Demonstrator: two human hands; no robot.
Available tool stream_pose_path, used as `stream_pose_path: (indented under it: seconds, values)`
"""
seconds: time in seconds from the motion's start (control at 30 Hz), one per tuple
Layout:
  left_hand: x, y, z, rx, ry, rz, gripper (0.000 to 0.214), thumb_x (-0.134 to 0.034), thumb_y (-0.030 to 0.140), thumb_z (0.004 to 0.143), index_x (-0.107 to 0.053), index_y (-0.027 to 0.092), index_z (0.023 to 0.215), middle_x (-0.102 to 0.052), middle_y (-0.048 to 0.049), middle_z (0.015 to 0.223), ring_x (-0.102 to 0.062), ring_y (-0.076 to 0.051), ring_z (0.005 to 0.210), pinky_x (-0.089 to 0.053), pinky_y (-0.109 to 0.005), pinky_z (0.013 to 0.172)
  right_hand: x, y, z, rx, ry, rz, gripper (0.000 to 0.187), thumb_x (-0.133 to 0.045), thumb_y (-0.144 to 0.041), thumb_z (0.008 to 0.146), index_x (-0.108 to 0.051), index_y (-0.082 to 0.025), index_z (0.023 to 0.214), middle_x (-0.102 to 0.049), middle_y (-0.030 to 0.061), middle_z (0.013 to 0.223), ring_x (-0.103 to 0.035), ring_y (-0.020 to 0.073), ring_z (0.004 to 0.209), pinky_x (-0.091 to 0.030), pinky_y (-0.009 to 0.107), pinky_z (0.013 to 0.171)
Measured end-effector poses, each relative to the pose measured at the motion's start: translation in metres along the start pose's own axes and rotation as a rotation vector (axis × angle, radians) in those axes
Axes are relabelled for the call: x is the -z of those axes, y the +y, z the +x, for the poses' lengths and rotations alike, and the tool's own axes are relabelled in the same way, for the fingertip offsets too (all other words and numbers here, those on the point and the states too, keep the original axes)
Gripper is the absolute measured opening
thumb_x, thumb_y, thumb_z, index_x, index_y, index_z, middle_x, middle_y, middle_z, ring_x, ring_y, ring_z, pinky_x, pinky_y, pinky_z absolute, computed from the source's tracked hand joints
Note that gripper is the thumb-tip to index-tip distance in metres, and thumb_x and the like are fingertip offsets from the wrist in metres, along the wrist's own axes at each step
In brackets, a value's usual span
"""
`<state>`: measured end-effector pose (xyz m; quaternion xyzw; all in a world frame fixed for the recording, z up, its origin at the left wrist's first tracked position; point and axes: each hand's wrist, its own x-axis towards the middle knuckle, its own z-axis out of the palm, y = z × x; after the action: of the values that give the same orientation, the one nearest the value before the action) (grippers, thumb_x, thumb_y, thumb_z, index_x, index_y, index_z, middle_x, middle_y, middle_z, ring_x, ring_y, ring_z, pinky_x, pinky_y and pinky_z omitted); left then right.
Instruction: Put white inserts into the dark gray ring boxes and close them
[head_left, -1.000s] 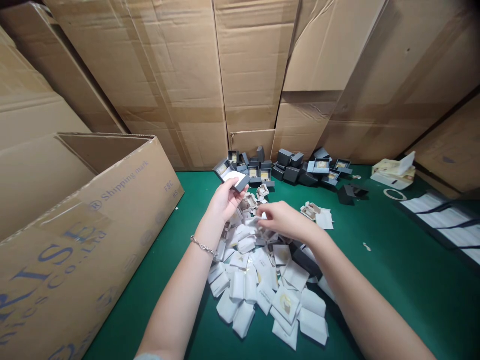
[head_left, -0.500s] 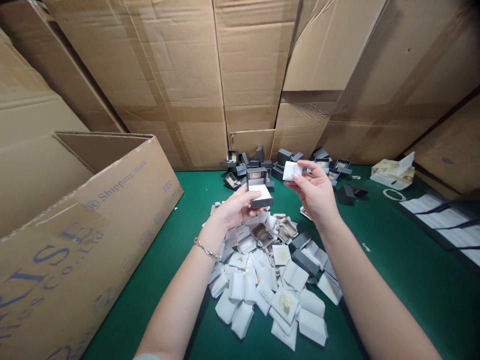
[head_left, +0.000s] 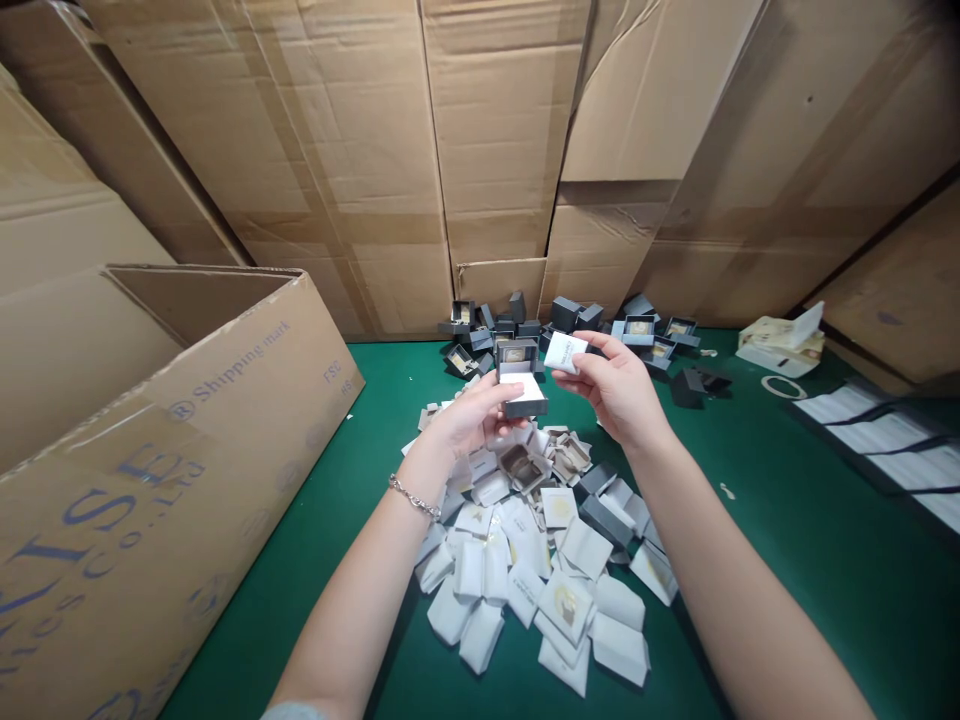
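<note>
A cardboard carton (head_left: pixel 172 430) stands left of my fingers on the green surface (head_left: pixel 787 560); white padded inserts (head_left: pixel 517 570) heap below them (some gold-printed). My left fingers (head_left: pixel 487 402) hold an open grey jewellery box (head_left: pixel 523 380); my right fingers (head_left: pixel 596 372) pinch a small white card (head_left: pixel 566 352).

At twelve o'clock, my charcoal-grey box (head_left: pixel 517 356) lined white; at one, my white card (head_left: pixel 565 352), dark-printed, above the green counter (head_left: pixel 757 590).

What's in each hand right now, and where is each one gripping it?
The left hand holds an open dark gray jewelry box by the near left side of its base. The right hand pinches a small white printed card by its right end.
</note>
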<state>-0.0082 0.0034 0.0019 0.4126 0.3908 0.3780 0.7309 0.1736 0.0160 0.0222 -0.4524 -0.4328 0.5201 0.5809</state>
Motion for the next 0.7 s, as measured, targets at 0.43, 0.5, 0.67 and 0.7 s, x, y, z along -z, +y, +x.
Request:
stream_pose_path:
  seconds: [0.43,0.5,0.67,0.7]
  values:
    - [-0.005,-0.003,0.001,0.035,-0.011,0.004,0.042,-0.07,0.034,0.076,-0.054,0.022,0.113,-0.068,-0.0059,0.089,-0.063,-0.011,0.059,-0.036,-0.018,0.044,0.0,0.005,-0.003,0.349,-0.092,-0.311,0.046,-0.066,-0.032,0.071,-0.056,-0.024,0.115,-0.066,0.0021,0.094,-0.065,0.0162,0.074,-0.054,0.032,0.068]
    - [-0.005,-0.005,0.002,0.027,-0.026,0.008,0.045,-0.07,0.035,0.075,-0.053,0.023,0.116,-0.067,-0.0047,0.09,-0.064,-0.012,0.06,-0.036,-0.018,0.044,-0.001,0.005,-0.007,0.431,-0.088,-0.458,0.027,-0.062,-0.029,0.075,-0.064,-0.022,0.1,-0.068,0.0031,0.096,-0.065,0.0182,0.082,-0.053,0.035,0.079]
    - [-0.004,-0.007,0.001,0.007,-0.044,0.019,0.045,-0.071,0.036,0.075,-0.054,0.025,0.115,-0.065,-0.0017,0.085,-0.065,-0.012,0.06,-0.037,-0.017,0.045,-0.006,0.005,-0.014,0.58,-0.028,-0.699,0.01,-0.06,-0.03,0.078,-0.067,-0.023,0.079,-0.071,0.0018,0.084,-0.065,0.0205,0.083,-0.046,0.042,0.089]
    - [-0.005,-0.006,0.001,0.01,-0.038,0.021,0.044,-0.071,0.035,0.075,-0.054,0.024,0.114,-0.065,-0.0015,0.084,-0.065,-0.012,0.06,-0.037,-0.018,0.045,-0.007,0.005,-0.014,0.593,-0.024,-0.704,0.01,-0.061,-0.031,0.078,-0.067,-0.023,0.077,-0.071,0.0021,0.085,-0.065,0.0206,0.083,-0.045,0.043,0.09]
